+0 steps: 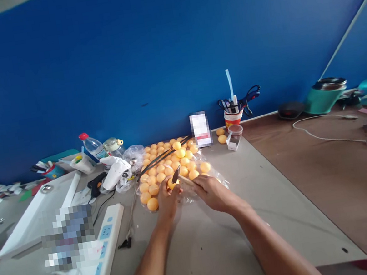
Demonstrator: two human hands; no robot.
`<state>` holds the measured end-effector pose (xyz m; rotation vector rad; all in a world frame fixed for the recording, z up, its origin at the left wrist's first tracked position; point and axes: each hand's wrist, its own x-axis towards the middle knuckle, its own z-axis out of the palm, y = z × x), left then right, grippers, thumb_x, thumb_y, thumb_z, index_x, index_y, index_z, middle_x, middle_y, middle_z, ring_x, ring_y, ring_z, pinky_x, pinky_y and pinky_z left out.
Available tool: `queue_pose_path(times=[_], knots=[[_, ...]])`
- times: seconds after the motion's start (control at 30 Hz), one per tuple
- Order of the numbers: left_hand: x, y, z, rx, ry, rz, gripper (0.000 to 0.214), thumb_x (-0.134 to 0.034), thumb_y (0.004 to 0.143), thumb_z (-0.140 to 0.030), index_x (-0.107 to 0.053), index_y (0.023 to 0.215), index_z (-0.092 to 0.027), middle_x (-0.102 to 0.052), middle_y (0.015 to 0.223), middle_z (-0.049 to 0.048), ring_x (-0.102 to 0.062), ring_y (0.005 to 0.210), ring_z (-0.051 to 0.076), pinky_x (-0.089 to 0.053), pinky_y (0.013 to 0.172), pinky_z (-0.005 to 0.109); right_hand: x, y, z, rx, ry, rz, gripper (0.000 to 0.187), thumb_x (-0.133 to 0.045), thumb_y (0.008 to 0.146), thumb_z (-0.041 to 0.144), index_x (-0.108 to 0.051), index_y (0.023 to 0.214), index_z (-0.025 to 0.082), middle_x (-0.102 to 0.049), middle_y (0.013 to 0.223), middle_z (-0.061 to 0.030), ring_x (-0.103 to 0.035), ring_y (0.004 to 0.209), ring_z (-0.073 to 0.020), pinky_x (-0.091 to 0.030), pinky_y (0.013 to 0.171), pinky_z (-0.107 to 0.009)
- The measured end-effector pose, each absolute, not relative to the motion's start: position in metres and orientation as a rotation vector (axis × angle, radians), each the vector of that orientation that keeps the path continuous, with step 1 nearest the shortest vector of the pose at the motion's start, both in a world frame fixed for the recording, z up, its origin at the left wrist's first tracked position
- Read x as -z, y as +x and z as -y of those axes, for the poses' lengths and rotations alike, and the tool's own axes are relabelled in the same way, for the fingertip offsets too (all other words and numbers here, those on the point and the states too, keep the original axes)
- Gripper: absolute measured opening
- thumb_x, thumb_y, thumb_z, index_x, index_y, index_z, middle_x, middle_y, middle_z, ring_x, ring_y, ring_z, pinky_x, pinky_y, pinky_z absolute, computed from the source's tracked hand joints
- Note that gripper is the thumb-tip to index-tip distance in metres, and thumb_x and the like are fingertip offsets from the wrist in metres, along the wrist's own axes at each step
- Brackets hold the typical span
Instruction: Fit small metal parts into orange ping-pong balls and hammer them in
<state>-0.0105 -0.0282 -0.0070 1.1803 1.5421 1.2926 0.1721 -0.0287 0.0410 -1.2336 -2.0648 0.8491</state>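
Note:
My left hand [168,203] is closed around an orange ping-pong ball [173,183]. Wrapped in the fingers of my right hand [212,192] is the wooden handle of a small hammer [186,181]; its dark metal head lies against or just above the ball, and I cannot tell whether they touch. Just beyond both hands, many more orange ping-pong balls [160,177] lie on a clear plastic bag [222,181]. A black cable or strap [162,155] runs across them.
To the left are a white power strip [111,240], a glue gun [96,185], a white tray [19,235] and a water bottle [93,146]. Behind the balls stands a phone-like panel [200,129]. A pen cup [234,118] and small box [233,143] sit right.

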Motion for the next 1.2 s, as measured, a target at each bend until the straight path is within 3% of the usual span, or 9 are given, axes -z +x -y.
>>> queue_pose_path(times=[0.17,0.37,0.6,0.83,1.2], knots=[[0.006,-0.009,0.030,-1.305,1.179,-1.587,0.050,-0.067,0.071,-0.040,-0.056,0.113,-0.015,-0.067,0.073,0.0034,-0.067,0.066,0.018,-0.050,0.057,0.024,-0.045,0.169,0.031,-0.821,-1.197,2.008,0.026,-0.041,0.093,0.024,-0.041,0.067,0.021,-0.052,0.072,-0.0010,-0.048,0.068,-0.0140,-0.034,0.062,-0.024],[0.002,-0.009,0.032,-1.253,1.205,-1.589,0.051,-0.064,0.073,-0.047,-0.056,0.112,-0.016,-0.069,0.075,0.0061,-0.067,0.069,0.020,-0.046,0.050,0.024,-0.039,0.166,0.027,-0.847,-1.211,2.022,0.025,-0.045,0.088,0.020,-0.039,0.064,0.020,-0.051,0.069,0.0000,-0.046,0.064,-0.0125,-0.031,0.059,-0.024],[0.002,-0.009,0.032,-1.274,1.209,-1.588,0.052,-0.063,0.073,-0.053,-0.056,0.109,-0.016,-0.067,0.072,0.0053,-0.067,0.069,0.022,-0.049,0.054,0.028,-0.030,0.167,0.024,-0.835,-1.246,2.040,0.025,-0.045,0.087,0.021,-0.039,0.063,0.020,-0.049,0.066,0.0013,-0.045,0.061,-0.0113,-0.031,0.057,-0.023],[0.009,-0.011,0.031,-1.291,1.225,-1.542,0.043,-0.063,0.076,-0.047,-0.058,0.105,-0.016,-0.066,0.075,0.0037,-0.065,0.067,0.018,-0.049,0.059,0.027,-0.036,0.162,0.029,-0.877,-1.237,2.031,0.024,-0.045,0.087,0.023,-0.042,0.064,0.019,-0.052,0.068,0.0006,-0.045,0.062,-0.0111,-0.032,0.056,-0.023],[0.007,-0.011,0.030,-1.313,1.181,-1.533,0.043,-0.064,0.075,-0.045,-0.057,0.107,-0.017,-0.066,0.075,0.0036,-0.065,0.067,0.018,-0.048,0.055,0.027,-0.038,0.168,0.028,-0.900,-1.231,2.027,0.026,-0.045,0.087,0.025,-0.040,0.062,0.019,-0.048,0.065,0.0020,-0.044,0.060,-0.0107,-0.031,0.056,-0.023]])
